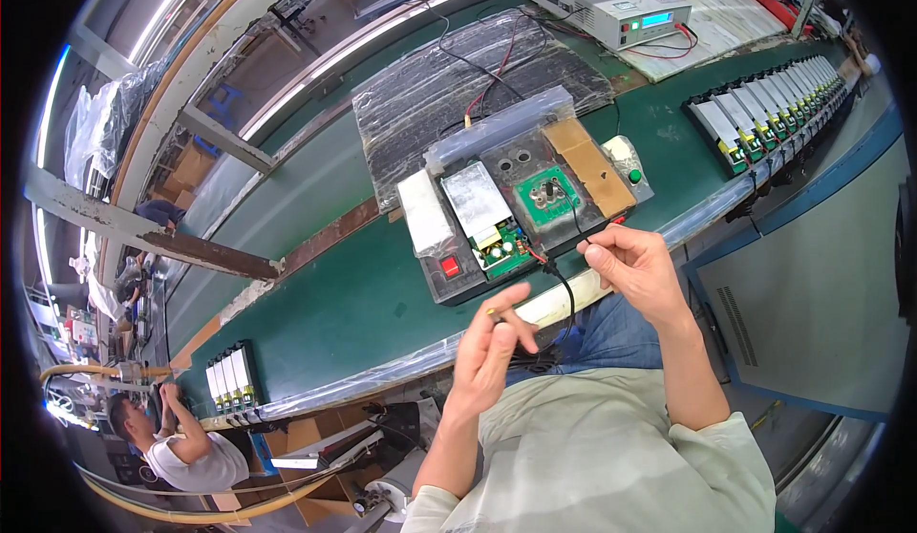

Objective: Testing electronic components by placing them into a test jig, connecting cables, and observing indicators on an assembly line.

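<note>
A black test fixture (457,289) stands before me on the bench. In its left bay lies a power supply unit with a silver cover (475,199) and an exposed circuit board (502,249). To the right, a green board with round sockets (546,196) has a thin black cable (570,212) running from it. My right hand (638,270) is closed, thumb and forefinger pinching near that cable's lower end. Below the fixture, my left hand (489,351) has its fingers bent around a small yellow-tipped thing (491,311), too small to name. A black power cord (571,294) hangs between my hands.
A bench instrument with a lit display (611,8) stands at the back right. Rows of power supply units (764,108) fill the right end, and several more (229,375) stand at the left, near a seated co-worker (181,447). A grey cabinet (802,294) is on my right.
</note>
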Motion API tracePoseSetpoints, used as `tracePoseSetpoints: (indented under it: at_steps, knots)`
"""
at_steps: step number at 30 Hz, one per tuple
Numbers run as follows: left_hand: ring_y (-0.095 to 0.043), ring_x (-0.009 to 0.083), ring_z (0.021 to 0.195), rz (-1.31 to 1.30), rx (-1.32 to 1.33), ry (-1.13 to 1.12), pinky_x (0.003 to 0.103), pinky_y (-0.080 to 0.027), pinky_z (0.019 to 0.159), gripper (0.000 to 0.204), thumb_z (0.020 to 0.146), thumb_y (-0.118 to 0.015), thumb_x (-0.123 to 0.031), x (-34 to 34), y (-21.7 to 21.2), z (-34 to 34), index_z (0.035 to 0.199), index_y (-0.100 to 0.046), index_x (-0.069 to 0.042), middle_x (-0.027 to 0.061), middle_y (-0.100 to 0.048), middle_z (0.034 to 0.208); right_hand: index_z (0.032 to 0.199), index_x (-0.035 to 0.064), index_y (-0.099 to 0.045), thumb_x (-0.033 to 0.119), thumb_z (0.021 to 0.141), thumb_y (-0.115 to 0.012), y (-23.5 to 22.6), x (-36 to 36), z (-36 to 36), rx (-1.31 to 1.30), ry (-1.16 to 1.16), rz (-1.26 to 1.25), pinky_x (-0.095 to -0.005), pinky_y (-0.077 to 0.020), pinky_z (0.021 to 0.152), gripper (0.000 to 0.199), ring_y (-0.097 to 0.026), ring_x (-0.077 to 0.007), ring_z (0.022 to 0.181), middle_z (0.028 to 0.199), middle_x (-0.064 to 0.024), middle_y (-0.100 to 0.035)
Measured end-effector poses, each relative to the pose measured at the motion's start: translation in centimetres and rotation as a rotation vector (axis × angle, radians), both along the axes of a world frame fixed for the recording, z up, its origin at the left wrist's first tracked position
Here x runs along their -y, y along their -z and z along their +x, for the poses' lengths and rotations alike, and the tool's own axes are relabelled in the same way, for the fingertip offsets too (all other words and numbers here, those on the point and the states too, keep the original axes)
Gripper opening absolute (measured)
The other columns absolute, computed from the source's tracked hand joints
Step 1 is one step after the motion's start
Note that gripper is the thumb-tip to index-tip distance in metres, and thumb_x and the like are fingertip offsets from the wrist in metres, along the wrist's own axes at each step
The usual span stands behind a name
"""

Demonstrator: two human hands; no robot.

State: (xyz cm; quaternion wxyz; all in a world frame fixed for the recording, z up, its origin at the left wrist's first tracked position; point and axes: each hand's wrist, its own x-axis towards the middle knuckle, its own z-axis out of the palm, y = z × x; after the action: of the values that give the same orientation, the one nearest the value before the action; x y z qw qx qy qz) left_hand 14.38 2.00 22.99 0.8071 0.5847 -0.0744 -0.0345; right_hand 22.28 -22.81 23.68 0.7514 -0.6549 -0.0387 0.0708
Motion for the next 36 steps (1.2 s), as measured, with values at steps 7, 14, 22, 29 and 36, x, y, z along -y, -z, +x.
tracePoseSetpoints:
  at_steps: [7, 14, 22, 29, 36]
  knots:
    - [-0.073, 0.0129, 0.086, 0.062, -0.156, 0.007, 0.032, -0.060, 0.090, 0.028, 0.110, -0.074, -0.019, 2.9, 0.5, 1.2, 0.125, -0.072, 0.005, 0.0087, -0.078, 0.099, 0.111, -0.0021, -0.080, 0.019, 0.108, -0.077, 0.1, -0.4, 0.3, -0.010, -0.056, 0.051, -0.0204, -0.0445, 0.055, 0.022, -0.061, -0.0041, 0.066, 0.083, 0.0009, -0.071]
    - [-0.060, 0.0055, 0.072, 0.388, -0.060, -0.057, 0.025, -0.051, 0.067, 0.022, 0.104, -0.083, -0.018, 5.3, -0.4, 2.2, 0.103, -0.081, 0.003, 0.0028, -0.075, 0.089, 0.111, -0.0014, -0.081, 0.021, 0.107, -0.078, -0.3, -0.8, 0.1, -0.074, -0.060, 0.118, -0.0205, -0.0433, 0.054, 0.022, -0.060, -0.0033, 0.064, 0.078, 0.0023, -0.069]
    - [-0.050, 0.0033, 0.063, 0.519, -0.198, 0.026, 0.026, -0.038, 0.056, 0.033, 0.104, -0.083, -0.028, 6.2, -1.7, 4.3, 0.090, -0.081, 0.002, -0.0025, -0.067, 0.068, 0.108, -0.0008, -0.082, 0.022, 0.107, -0.079, 0.2, -0.6, 0.3, -0.063, -0.055, 0.112, -0.0206, -0.0423, 0.054, 0.023, -0.059, -0.0027, 0.064, 0.076, 0.0028, -0.069]
    - [-0.052, 0.0038, 0.060, 0.592, -0.188, 0.044, 0.028, -0.039, 0.054, 0.039, 0.103, -0.083, -0.032, 6.5, -2.2, 5.5, 0.083, -0.080, 0.002, 0.0006, -0.069, 0.065, 0.103, 0.0006, -0.081, 0.024, 0.105, -0.081, 0.7, -0.3, 0.5, -0.078, -0.046, 0.117, -0.0200, -0.0411, 0.054, 0.023, -0.058, -0.0023, 0.064, 0.076, 0.0033, -0.068]
    - [-0.057, 0.0050, 0.060, 0.595, -0.192, 0.098, 0.029, -0.044, 0.055, 0.038, 0.101, -0.084, -0.032, 7.2, -2.5, 6.2, 0.083, -0.081, 0.002, 0.0032, -0.073, 0.067, 0.097, 0.0029, -0.080, 0.024, 0.103, -0.083, 0.8, 1.9, 1.4, -0.123, -0.153, 0.070, -0.0198, -0.0398, 0.052, 0.022, -0.057, -0.0015, 0.063, 0.075, 0.0047, -0.067]
